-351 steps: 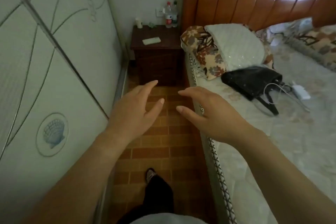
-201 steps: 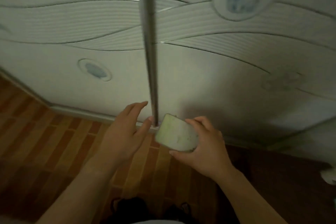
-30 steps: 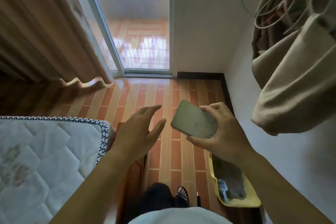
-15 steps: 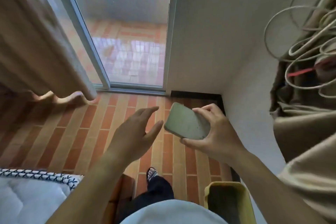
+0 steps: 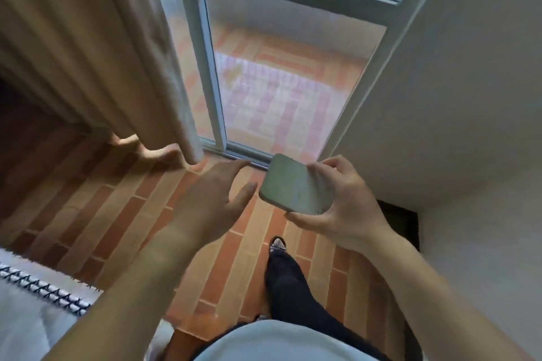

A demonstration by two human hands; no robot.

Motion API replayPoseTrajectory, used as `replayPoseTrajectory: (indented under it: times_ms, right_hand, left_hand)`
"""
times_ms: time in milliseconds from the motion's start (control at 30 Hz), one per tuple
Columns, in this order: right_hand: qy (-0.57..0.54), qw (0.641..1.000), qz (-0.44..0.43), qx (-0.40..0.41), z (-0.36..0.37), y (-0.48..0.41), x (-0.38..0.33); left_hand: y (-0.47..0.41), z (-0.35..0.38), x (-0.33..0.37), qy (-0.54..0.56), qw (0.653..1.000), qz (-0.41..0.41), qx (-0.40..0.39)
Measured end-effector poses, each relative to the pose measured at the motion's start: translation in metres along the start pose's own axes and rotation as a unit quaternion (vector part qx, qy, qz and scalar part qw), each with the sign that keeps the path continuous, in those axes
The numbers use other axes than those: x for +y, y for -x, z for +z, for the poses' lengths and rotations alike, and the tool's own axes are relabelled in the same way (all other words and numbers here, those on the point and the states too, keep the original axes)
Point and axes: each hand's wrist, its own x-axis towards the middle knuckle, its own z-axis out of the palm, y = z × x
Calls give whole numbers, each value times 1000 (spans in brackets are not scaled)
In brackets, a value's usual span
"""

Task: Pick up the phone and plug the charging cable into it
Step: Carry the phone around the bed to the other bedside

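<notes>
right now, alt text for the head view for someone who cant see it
A right hand holds a pale green phone above a brick-patterned floor, with the empty left hand open beside it. Ahead are a beige curtain and a glass sliding door; no charging cable shows.

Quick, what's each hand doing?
Left hand: open, empty.
Right hand: closed on the phone.
</notes>
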Motion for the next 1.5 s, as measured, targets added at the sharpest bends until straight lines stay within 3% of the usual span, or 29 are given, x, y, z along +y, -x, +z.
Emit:
replayPoseTrajectory:
  times_ms: [467, 800, 1167, 1500]
  right_hand:
    - [-30, 980, -166, -106, 84, -341, -54]
    - [-6, 926, -310, -214, 186, -471, -164]
    - [-37, 893, -378, -241, 331, -582, -342]
    - [-73, 857, -421, -289, 441, -681, -475]
  left_hand:
    - [-172, -113, -154, 16, 965, -224, 135]
    - [-179, -184, -272, 41, 913, -349, 205]
    - [-182, -318, -454, -17, 889, -401, 222]
    - [-195, -410, -601, -3, 865, -419, 275]
